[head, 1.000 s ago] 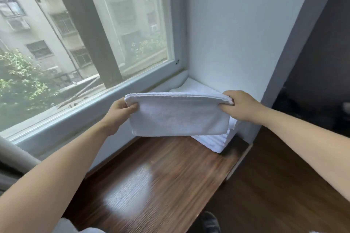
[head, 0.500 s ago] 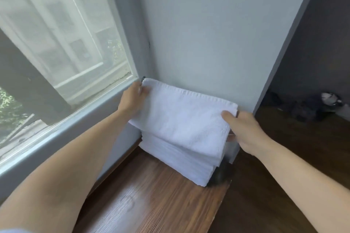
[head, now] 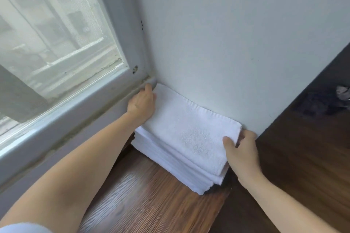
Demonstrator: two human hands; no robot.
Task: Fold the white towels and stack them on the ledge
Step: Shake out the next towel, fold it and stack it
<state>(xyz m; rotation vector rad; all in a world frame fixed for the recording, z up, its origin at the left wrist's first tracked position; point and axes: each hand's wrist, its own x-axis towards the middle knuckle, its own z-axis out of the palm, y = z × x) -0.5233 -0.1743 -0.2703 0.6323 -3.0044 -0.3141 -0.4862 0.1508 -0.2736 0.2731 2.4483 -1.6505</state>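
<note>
A folded white towel (head: 189, 128) lies flat on top of a stack of folded white towels (head: 170, 164) in the corner of the wooden ledge (head: 147, 198), against the wall. My left hand (head: 141, 105) holds the towel's far left end, its fingers tucked under the cloth. At the towel's right end, my right hand (head: 241, 152) pinches the edge, thumb on top and fingers beneath.
A window with a grey frame (head: 75, 104) runs along the left of the ledge. A pale wall (head: 236, 53) stands right behind the stack. The ledge ends at the right, with dark floor (head: 303, 157) below and some dark items (head: 325, 104) lying there.
The towel, held up in the air a second ago, has come down onto the stack and now lies flat, pushed back against the wall. Both hands still hold its ends.
</note>
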